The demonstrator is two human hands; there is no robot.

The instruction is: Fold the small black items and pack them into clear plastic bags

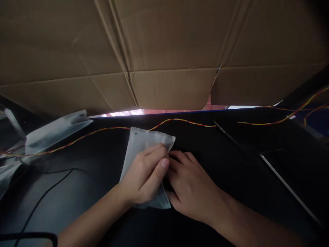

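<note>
Black bench (89,185) spreads out on both sides of our hands, its far edge running well past our fingertips; brown cardboard (167,37) stands beyond that edge and bounds the room ahead of us; a stretch of dark surface lies between our right hand (189,183) and a slim pale strip (290,188) farther right; left of our left hand (147,175), a similar stretch reaches a black cable (53,185), with another cloudy bag (56,132) farther off; twisted red-and-yellow wire (113,128) crosses just past our hands.

Under our left hand lies the frosted pouch (136,147), milky and half see-through; its surface is softly rumpled, and a small dark spot marks the corner beyond our left knuckles; our left hand is curled, thumb laid against the bent forefinger; our right hand bends its fingers in at the pouch's right edge, tips partly hidden; we cannot tell whether either pinches the plastic.
</note>
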